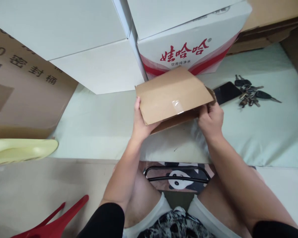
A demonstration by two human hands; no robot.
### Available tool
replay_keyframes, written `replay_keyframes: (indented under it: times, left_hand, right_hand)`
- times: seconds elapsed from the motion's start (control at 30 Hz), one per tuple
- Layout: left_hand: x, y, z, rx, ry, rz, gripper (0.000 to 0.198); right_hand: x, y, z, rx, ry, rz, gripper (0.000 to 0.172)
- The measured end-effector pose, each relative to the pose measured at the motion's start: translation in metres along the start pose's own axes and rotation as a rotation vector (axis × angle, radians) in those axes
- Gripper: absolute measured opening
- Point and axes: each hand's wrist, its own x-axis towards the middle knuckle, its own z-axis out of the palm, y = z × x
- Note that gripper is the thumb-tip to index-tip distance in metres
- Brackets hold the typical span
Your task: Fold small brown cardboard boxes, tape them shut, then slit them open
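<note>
Cardboard box [173,89]: plain brown, held tilted in front of the body, just above or on the near part of the worktop, contact unclear; long near side gaping, darker inner face showing.
Tape [177,106]: clear and shiny, a short strip on the upper panel, close to the near edge.
Left hand [143,124]: grasping the left end of the box, thumb up along the corner, remaining fingers mostly hidden underneath.
Right hand [212,118]: grasping the right end by the flap, fingers curled in, tips hidden from view.
Worktop [96,132]: under a pale green cover, lightly creased toward the right.
Phone [227,92]: dark, lying flat just right of the box, partly hidden behind the right end.
Keys [249,94]: bunched, several with black heads, right beside the phone.
White carton [221,36]: red lettering and red band, standing directly behind the box.
White boxes [101,71]: stacked, left of the lettered carton.
Large brown carton [32,96]: far left, printed with dark characters.
Below the edge: black metal bar [176,168] across a panda print [180,181], between the knees.
</note>
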Motion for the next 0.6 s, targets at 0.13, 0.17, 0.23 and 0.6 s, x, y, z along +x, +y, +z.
replay_keyframes:
  times: [0.13,0.17,0.23,0.6]
  left_hand:
    - [0.003,-0.006,-0.001,0.042,0.083,-0.011,0.117]
    - [0.002,-0.008,-0.002,0.037,0.076,-0.02,0.116]
    - [0.0,-0.012,-0.002,0.038,0.055,-0.028,0.116]
    - [0.004,-0.006,-0.006,0.04,-0.023,0.043,0.101]
  right_hand:
    - [-0.001,0.002,0.0,-0.004,-0.141,0.036,0.031]
    - [-0.001,0.002,-0.001,-0.015,-0.16,0.055,0.032]
    - [-0.001,0.001,-0.002,-0.028,-0.172,0.085,0.034]
    - [0.0,0.01,-0.008,0.123,-0.212,0.135,0.054]
